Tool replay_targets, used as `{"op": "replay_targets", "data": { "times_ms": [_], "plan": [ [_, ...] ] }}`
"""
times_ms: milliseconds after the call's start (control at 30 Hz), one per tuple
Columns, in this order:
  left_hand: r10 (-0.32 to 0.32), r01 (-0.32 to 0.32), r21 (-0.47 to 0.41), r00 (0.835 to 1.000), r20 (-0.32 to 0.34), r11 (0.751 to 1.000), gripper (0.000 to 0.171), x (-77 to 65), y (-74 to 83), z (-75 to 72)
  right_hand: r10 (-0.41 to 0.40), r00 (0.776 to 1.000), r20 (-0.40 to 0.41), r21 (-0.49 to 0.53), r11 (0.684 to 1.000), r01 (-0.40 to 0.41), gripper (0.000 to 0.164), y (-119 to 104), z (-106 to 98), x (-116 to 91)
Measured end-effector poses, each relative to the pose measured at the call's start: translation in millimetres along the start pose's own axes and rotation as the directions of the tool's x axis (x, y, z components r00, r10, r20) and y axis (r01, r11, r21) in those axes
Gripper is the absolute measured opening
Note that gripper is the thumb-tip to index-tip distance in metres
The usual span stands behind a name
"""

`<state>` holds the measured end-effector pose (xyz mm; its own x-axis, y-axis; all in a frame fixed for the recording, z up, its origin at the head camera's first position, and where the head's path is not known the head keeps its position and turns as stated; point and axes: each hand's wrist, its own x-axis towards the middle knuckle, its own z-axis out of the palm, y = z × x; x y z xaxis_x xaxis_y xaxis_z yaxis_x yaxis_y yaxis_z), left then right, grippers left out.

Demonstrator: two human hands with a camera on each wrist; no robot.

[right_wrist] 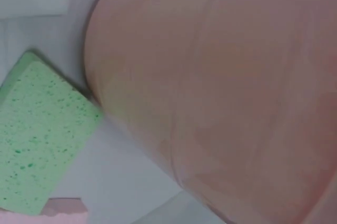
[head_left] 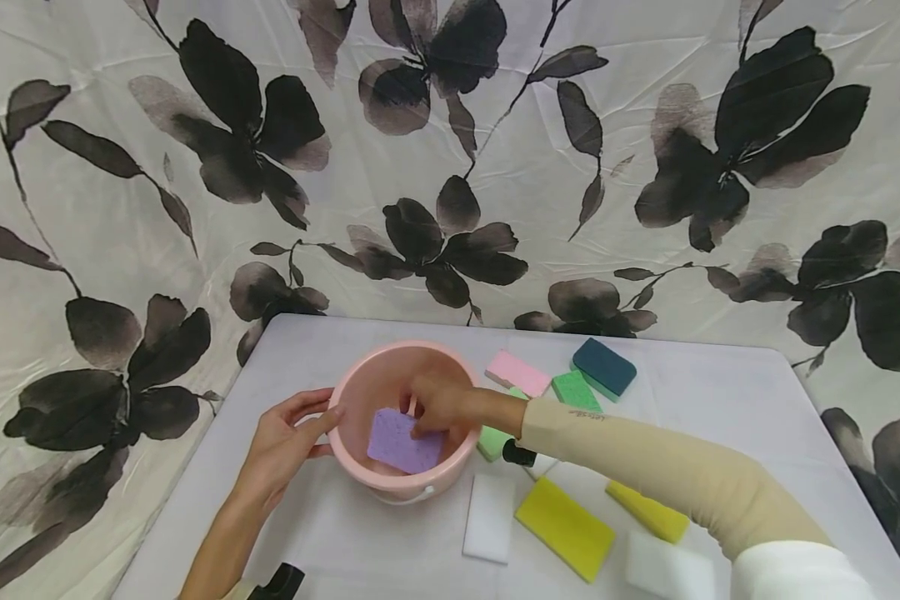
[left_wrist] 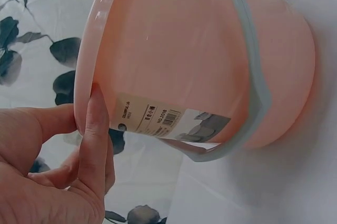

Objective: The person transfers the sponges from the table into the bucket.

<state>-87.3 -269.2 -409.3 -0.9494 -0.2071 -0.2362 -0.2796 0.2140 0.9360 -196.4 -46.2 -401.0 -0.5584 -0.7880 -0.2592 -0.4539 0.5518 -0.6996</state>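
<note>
A pink plastic bucket (head_left: 453,477) with a pale handle stands on the table. On its left side my left hand (head_left: 288,442) grips the rim, the thumb on one face of the wall and fingers on the other. The left wrist view shows this hand at the rim beside a paper label (left_wrist: 171,118). My right hand (head_left: 441,406) reaches down inside the bucket and pinches a purple sponge (head_left: 401,443) at its upper edge. In the right wrist view the bucket's outer wall (right_wrist: 210,87) fills most of the picture, and the right hand is hidden.
Right of the bucket lie a pink sponge (head_left: 517,372), a dark teal sponge (head_left: 605,367), green sponges (head_left: 576,392), yellow sponges (head_left: 565,529) and white blocks (head_left: 489,517). One green sponge (right_wrist: 45,134) lies close beside the bucket. Behind the table hangs a floral cloth (head_left: 495,167).
</note>
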Motion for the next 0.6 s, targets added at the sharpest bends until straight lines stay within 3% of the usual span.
{"op": "replay_targets", "data": {
  "times_ms": [433,600],
  "plan": [
    [0.009,-0.009,-0.005,1.000,0.002,1.000,0.053,-4.4,4.2,0.6,0.171,0.977,0.125,-0.132,0.979,-0.154,0.020,-6.5,12.7,4.4],
    [0.012,-0.012,0.011,1.000,-0.009,1.000,0.053,-5.3,5.9,0.2,0.188,0.968,0.168,-0.158,0.974,-0.162,0.019,-5.5,11.9,6.6]
  ]
}}
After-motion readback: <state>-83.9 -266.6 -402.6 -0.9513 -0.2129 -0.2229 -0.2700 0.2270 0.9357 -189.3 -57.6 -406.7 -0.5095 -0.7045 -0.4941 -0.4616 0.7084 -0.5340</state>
